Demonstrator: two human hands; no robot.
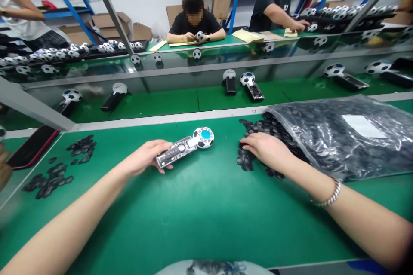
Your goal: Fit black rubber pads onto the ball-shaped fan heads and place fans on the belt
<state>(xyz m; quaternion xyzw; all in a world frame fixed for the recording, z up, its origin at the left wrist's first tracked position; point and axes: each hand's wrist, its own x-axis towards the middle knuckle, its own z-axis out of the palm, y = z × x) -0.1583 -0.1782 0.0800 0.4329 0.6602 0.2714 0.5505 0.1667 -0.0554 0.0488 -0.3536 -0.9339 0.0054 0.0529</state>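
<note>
My left hand [152,154] is closed around the dark handle of a handheld device [177,153]. The device has a soccer-ball-patterned round head [204,137] with a blue disc in its middle, and its open handle shows a circuit board and a round white part. On the right, my right hand [265,148] reaches into a pile of small flat black pieces [245,160], its thumb and fingers pinched at a black piece by the pile's left edge. More of these pieces spill from a clear plastic bag [351,137] beside that hand.
Two small heaps of black pieces [53,178] lie at the left, near a dark red-edged tray [34,146]. Beyond the metal rail, a green conveyor [180,103] carries several ball-headed devices [253,88]. Co-workers sit across, with a person's hand [4,163] at the far left.
</note>
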